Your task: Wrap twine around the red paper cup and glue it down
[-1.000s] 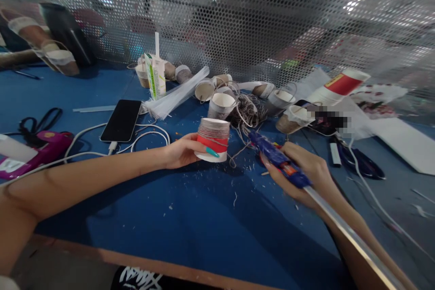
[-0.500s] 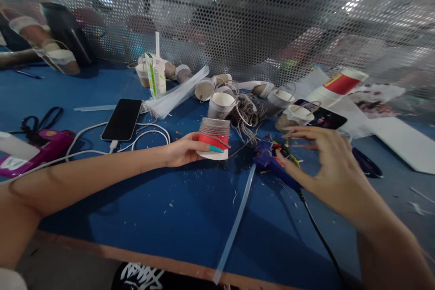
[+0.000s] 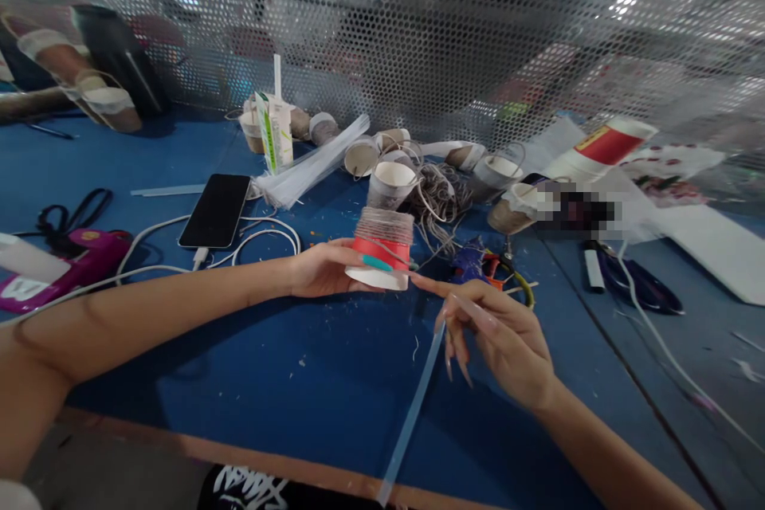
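A red and white paper cup (image 3: 382,251), its upper part wound with grey twine, is held on its side edge by my left hand (image 3: 328,267), thumb across the red band. My right hand (image 3: 496,335) is at the cup's right, its index finger stretched to the lower edge and the other fingers loosely curled, holding nothing. Behind that hand lies a blue glue gun (image 3: 469,261), partly hidden, with a clear glue stick (image 3: 412,414) reaching toward the table's front edge. Loose grey twine (image 3: 442,195) is heaped behind the cup.
A black phone (image 3: 215,211) with a white cable and a magenta glue gun (image 3: 89,251) lie left. Several small cups, a carton (image 3: 278,135) and clear sticks (image 3: 316,167) stand or lie behind. Dark-handled scissors (image 3: 645,287) rest right, near a white board (image 3: 717,247).
My right hand has moved left and down from above the glue gun to the cup, its index finger now extended. The cup has shifted slightly right in my left hand.
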`<state>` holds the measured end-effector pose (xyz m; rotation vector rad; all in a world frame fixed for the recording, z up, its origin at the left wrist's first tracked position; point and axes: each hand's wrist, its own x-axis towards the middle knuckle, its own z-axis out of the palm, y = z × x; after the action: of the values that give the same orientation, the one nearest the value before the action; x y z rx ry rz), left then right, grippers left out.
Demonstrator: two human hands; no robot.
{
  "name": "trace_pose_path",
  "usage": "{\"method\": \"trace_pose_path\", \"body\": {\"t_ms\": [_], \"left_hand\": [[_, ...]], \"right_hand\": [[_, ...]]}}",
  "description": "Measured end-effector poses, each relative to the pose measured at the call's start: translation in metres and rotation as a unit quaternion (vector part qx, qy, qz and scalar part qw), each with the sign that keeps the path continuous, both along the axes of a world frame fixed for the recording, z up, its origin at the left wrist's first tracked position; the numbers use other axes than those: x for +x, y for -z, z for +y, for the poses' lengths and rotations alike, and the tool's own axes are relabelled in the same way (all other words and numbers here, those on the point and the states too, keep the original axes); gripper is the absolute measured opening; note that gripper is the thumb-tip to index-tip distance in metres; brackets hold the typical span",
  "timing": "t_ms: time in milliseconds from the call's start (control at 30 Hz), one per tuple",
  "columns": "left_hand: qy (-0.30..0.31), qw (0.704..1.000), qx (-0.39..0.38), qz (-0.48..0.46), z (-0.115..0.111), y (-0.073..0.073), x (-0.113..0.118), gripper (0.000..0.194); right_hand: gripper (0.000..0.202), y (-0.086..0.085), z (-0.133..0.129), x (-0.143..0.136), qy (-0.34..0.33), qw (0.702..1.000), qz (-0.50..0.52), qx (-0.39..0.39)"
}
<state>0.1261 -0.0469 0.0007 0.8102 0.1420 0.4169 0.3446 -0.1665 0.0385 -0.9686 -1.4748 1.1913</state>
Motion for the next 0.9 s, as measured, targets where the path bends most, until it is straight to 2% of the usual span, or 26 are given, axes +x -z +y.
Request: {"method": "trace_pose_path", "body": {"t_ms": [133, 267, 400, 633, 800, 900], "left_hand": [[0.002, 1.0, 0.005, -0.001, 0.0, 0.0, -0.001, 0.044], [0.012, 1.0, 0.018, 0.016, 0.0, 0.0, -0.002, 0.049], [0.03, 0.999, 0.027, 0.025, 0.0, -0.001, -0.002, 0.049], [0.03, 0.999, 0.026, 0.037, -0.001, 0.0, -0.003, 0.048], [0.023, 0.999, 0.021, 0.039, -0.001, 0.001, -0.002, 0.049], [0.018, 0.998, 0.039, 0.045, -0.002, -0.001, -0.001, 0.051]], "right_hand": [[0.028, -0.005, 0.0, -0.001, 0.029, 1.0, 0.007, 0.002], [0.035, -0.006, 0.001, -0.002, -0.004, 1.0, 0.023, -0.02], [0.033, -0.005, 0.003, -0.004, -0.031, 0.998, 0.037, -0.032], [0.029, -0.005, 0.008, 0.001, -0.006, 0.996, 0.078, -0.041], [0.032, -0.007, 0.011, 0.002, 0.06, 0.993, 0.093, -0.034], [0.03, -0.008, 0.007, -0.003, 0.046, 0.995, 0.075, -0.044]]}}
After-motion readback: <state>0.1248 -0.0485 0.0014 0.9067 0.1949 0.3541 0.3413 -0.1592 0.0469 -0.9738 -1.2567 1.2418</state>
